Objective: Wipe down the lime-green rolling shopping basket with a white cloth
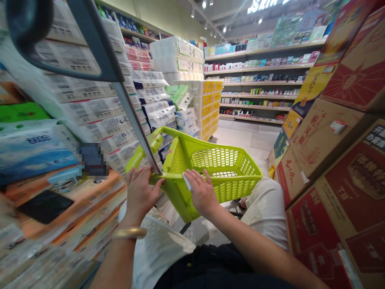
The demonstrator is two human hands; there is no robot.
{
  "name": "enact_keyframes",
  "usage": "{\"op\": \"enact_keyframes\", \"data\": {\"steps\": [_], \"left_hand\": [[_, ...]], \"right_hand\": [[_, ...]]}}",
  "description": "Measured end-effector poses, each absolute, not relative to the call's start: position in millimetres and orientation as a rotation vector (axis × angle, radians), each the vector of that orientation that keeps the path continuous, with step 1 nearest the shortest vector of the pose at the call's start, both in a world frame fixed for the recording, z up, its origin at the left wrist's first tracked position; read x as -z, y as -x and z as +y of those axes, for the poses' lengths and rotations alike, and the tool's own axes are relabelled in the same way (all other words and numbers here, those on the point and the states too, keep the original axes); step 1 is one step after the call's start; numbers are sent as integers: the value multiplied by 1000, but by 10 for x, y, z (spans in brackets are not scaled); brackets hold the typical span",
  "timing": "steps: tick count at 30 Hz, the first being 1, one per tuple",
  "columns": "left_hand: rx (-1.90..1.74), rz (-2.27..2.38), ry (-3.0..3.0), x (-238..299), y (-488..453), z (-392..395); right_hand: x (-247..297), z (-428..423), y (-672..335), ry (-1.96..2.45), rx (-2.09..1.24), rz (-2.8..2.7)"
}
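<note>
A lime-green plastic shopping basket (pixel 228 168) stands tilted in front of me in a shop aisle, nothing visible inside it. My left hand (pixel 138 190) grips the near rim at its left corner, by the base of the long grey pull handle (pixel 132 116). My right hand (pixel 201 192) lies on the near wall of the basket and presses a small white cloth (pixel 187 181) against the plastic. A gold bangle (pixel 129 233) sits on my left wrist.
Stacked packs of tissue and toilet paper (pixel 99 116) fill the left side. Red and brown cardboard cartons (pixel 333 160) are piled on the right. Shelves of goods (pixel 258 84) line the far wall beyond a tiled floor (pixel 240 138).
</note>
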State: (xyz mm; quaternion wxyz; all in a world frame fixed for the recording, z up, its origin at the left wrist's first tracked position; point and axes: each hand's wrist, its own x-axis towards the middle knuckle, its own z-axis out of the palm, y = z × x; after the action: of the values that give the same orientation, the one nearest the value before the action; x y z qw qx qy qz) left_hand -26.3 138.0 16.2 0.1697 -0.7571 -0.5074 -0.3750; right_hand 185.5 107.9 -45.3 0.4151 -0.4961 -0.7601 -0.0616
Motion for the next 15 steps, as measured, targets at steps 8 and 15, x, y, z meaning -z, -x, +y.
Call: {"op": "enact_keyframes", "data": {"steps": [8, 15], "left_hand": [[1057, -1476, 2152, -165, 235, 1380], [1057, -1463, 2121, -168, 209, 1374]], "right_hand": [[826, 992, -2532, 1424, 289, -1785], [693, 1064, -2177, 1390, 173, -1790]]}}
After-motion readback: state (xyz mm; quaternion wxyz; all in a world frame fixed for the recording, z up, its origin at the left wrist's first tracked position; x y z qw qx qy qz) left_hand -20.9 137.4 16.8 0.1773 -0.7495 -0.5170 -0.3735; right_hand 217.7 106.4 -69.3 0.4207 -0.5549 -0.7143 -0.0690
